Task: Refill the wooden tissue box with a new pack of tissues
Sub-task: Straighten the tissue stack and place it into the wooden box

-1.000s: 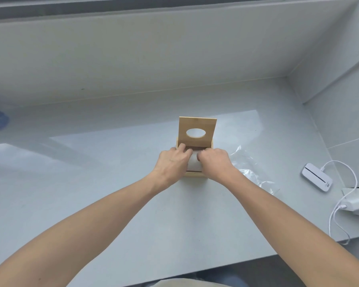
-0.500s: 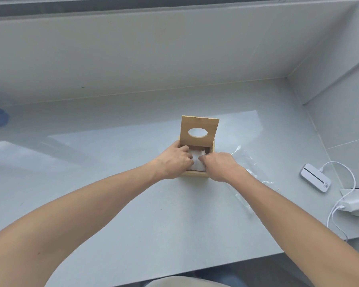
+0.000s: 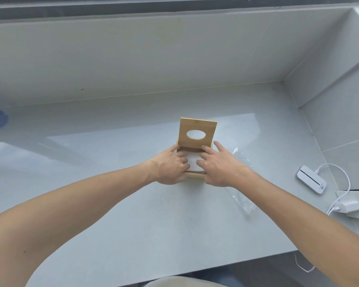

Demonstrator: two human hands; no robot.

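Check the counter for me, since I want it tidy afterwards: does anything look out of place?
Only the clear plastic wrapper, lying crumpled and empty on the counter just right of the wooden box. The box lid stands open while the left hand and right hand press the tissues in.

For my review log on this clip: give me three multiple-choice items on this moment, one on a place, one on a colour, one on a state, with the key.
1. Where does the clear plastic wrapper lie?
A. on the counter, right of the wooden tissue box
B. inside the box
C. on the lid

2. What colour is the small flat device at the right?
A. black
B. white
C. blue

3. How is the box's lid?
A. shut flat
B. taken off, lying aside
C. raised upright at the back

Key: 1 A, it lies beyond the right hand. 2 B, white with a dark stripe. 3 C, it stands behind the tissues, which both hands, left hand included, press on.
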